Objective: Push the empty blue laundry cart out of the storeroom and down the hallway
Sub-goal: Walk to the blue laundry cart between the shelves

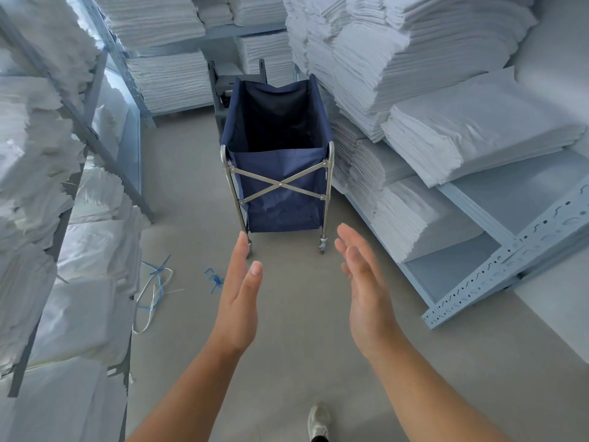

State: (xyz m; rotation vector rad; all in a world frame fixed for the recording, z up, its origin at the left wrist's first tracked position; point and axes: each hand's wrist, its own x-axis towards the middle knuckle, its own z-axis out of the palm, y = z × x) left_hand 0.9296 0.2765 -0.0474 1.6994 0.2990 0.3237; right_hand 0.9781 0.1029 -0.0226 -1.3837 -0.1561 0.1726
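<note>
The blue laundry cart (276,173) stands ahead on the grey floor, a dark blue fabric bag on a metal frame with crossed bars and small castors. Its bag looks empty inside. My left hand (239,295) and my right hand (366,282) are stretched out in front of me, palms facing each other, fingers straight and apart. Both hands hold nothing and stay short of the cart, below its near end, without touching it.
Grey metal shelves (478,282) stacked with folded white linen (446,90) line the right side, close against the cart. More linen-filled shelving (47,186) lines the left and back. Blue and white cords (156,288) lie on the floor at left. My shoe (318,422) shows below.
</note>
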